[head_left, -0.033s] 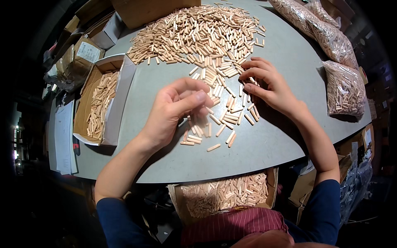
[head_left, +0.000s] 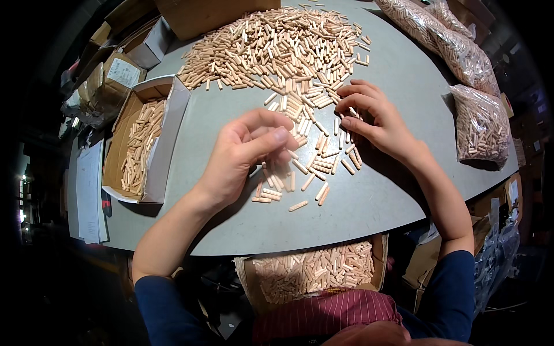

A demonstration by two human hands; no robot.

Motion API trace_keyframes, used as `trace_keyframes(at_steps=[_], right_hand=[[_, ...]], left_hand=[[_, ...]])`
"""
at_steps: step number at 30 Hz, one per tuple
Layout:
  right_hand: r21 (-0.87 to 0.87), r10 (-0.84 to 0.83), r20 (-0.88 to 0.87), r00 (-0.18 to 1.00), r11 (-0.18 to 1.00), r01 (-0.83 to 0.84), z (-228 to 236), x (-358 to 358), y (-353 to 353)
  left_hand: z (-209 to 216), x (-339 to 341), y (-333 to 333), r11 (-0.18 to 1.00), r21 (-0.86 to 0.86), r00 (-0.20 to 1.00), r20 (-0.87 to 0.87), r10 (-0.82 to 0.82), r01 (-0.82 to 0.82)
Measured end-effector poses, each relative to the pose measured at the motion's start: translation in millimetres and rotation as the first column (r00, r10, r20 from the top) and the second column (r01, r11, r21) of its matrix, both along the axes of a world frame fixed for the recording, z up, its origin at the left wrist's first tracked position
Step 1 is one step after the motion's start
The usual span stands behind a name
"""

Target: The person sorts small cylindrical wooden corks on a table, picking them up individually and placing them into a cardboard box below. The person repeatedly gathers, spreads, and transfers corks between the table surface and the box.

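Note:
Short, pale wooden dowels (head_left: 297, 106) spread from a large heap (head_left: 277, 49) at the back of the grey table (head_left: 219, 230) toward its middle. Over the left side of this spread is my left hand (head_left: 248, 141), its fingers curled in and the thumb pressed toward them. Dowel ends show by its fingertips, but what lies inside the curl is hidden. My right hand (head_left: 375, 118) rests at the right side of the spread, fingers bent and apart from the thumb. Some dowels lie under and beside its fingertips. Several loose dowels (head_left: 298, 206) lie nearer the front edge.
At the left stands an open cardboard box (head_left: 176, 124) partly filled with dowels, beside papers (head_left: 89, 193). Clear bags of dowels (head_left: 482, 124) line the right side. Below the front edge, another box (head_left: 378, 259) holds many dowels. A brown carton (head_left: 213, 14) stands behind the heap.

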State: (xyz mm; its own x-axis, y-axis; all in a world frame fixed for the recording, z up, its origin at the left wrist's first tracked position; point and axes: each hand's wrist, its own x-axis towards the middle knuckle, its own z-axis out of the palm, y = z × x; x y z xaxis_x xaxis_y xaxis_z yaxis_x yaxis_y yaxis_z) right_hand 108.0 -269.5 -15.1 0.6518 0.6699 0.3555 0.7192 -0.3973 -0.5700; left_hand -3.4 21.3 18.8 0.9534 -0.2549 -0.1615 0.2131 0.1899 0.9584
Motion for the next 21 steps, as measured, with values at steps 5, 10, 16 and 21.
trace_keyframes(at_steps=[5, 10, 16, 21], right_hand=[[0.179, -0.074, -0.224, 0.972, 0.977, 0.115, 7.6, -7.5, 3.0], [0.361, 0.172, -0.729, 0.662, 0.919, 0.16, 38.2, -46.4, 19.2], [0.257, 0.284, -0.412, 0.866, 0.948, -0.188, 37.7, -69.4, 29.1], [0.316, 0.15, -0.396, 0.906, 0.949, -0.019, 34.8, -70.3, 25.9]], left_hand=[[-1.7, -1.4, -1.0, 0.998, -0.047, 0.998, -0.052, -0.033, 0.031], [1.6, -4.5, -7.3, 0.983, -0.045, 0.976, -0.112, -0.184, 0.18], [8.5, -18.4, -13.0, 0.919, 0.108, 0.915, -0.192, -0.356, 0.38], [25.5, -7.6, 1.9, 0.837, 0.547, 0.965, 0.205, -0.164, 0.026]])
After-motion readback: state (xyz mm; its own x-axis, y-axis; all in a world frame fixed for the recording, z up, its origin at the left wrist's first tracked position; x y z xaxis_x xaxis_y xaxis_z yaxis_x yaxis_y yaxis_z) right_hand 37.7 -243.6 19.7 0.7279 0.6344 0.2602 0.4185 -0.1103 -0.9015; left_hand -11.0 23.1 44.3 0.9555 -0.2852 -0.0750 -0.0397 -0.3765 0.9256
